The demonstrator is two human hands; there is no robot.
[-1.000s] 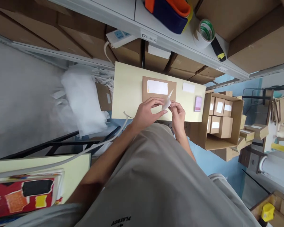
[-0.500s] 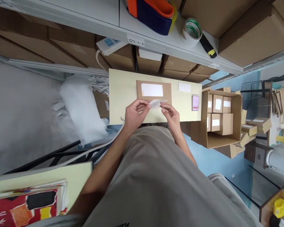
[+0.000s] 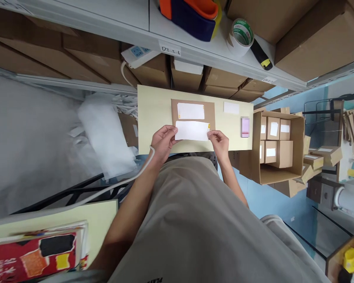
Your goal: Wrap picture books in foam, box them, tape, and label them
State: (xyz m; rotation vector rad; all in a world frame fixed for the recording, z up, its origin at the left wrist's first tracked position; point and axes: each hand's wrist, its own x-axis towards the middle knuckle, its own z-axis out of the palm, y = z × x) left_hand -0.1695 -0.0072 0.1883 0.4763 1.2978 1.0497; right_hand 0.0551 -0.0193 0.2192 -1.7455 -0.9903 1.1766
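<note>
Between my two hands a white label (image 3: 192, 131) is stretched flat, with a small yellow mark at its right edge. My left hand (image 3: 163, 142) pinches its left end. At the right end, the fingertips of my right hand (image 3: 220, 144) grip it. Just beneath and beyond it lies a flat brown cardboard package (image 3: 210, 112), whose lower part the label hides. Another white label (image 3: 190, 111) with yellow marks lies on the package. Both are over a pale yellow tabletop (image 3: 153, 114).
On the tabletop's right are a white slip (image 3: 231, 107) and a pink-screened phone-like object (image 3: 245, 127). An open carton (image 3: 280, 173) holds several small boxes. Above hangs a shelf with a tape roll (image 3: 241, 36) and a black-yellow cutter (image 3: 261, 55). White wrapping (image 3: 102, 135) lies left, near a white cable (image 3: 115, 184).
The label was tilted and crumpled-looking between my fingers; now it is spread flat facing up. My right hand has shifted slightly right, widening the gap between my hands.
</note>
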